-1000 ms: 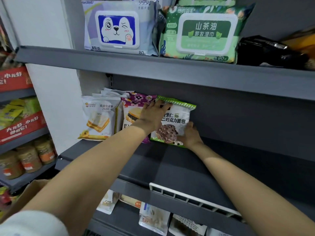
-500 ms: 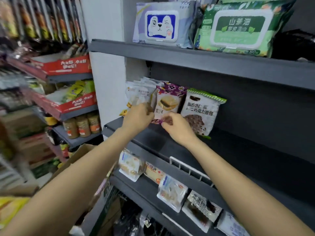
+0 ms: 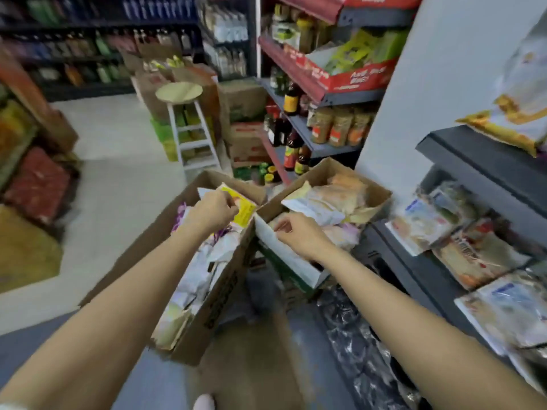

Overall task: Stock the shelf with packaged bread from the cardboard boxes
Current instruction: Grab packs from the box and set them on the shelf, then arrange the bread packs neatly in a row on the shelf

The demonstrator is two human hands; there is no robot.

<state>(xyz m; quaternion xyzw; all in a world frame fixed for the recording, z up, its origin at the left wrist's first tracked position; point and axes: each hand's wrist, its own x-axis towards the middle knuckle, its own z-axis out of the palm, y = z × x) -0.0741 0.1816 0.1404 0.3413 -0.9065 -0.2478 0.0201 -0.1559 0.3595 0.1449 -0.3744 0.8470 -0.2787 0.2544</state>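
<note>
Small grocery shop, seen from an aisle. Dark metal shelving [image 3: 322, 149] on the near side carries rows of brown glass sauce bottles [image 3: 291, 99] and jars with orange-and-red labels [image 3: 340, 125]; red cardboard display trays [image 3: 355, 78] above hold green snack packets. A grey metal shelf unit [image 3: 479, 155] at right holds clear-wrapped bread packs [image 3: 423, 223] laid flat. Far wall shelves [image 3: 88, 54] are lined with blurred bottles. Two open brown cardboard boxes [image 3: 207, 315] full of wrapped goods sit on the floor, with more stacked cartons [image 3: 245, 137] behind. A white wooden stool with a round pale seat [image 3: 180, 93] stands on the pale tiled floor [image 3: 118, 179].
</note>
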